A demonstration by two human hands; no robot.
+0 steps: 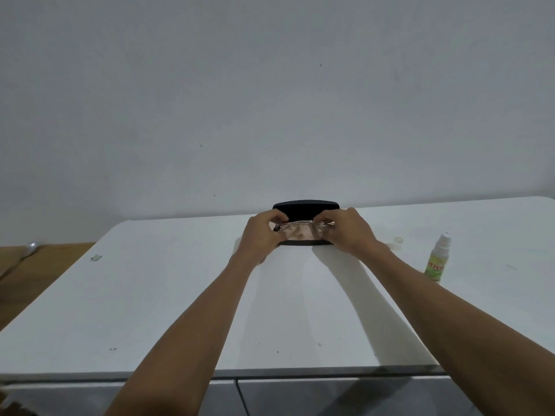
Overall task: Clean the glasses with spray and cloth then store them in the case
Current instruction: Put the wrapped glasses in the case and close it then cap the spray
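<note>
head view, left to right: wooden surface (pixel 45 265) at the far left with a metallic object on it, too blurred to name, then the white table (pixel 180 295) with a small scrap (pixel 96 257) lying on it. left hand (pixel 261 235) has fingers curled on the left end of a pale, shiny, glasses-like piece (pixel 303 232); right hand (pixel 351 232) pinches the right end the same way, so both hands are clamped on it, one per end. i read it as the glasses, maybe wrapped in cloth, can't tell for sure. it sits in the open black case (pixel 306 205), lid upright behind, base edge showing in front. further right a small clear cap (pixel 398 240), then the spray bottle (pixel 439 256) standing upright, well apart from the case. judgement: cleaning looks done, this is the stow step. to do it well: keep it level, lower both ends together, seat it fully below the rim, tuck any cloth flat, clear fingers before closing the lid so nothing gets pinched
</note>
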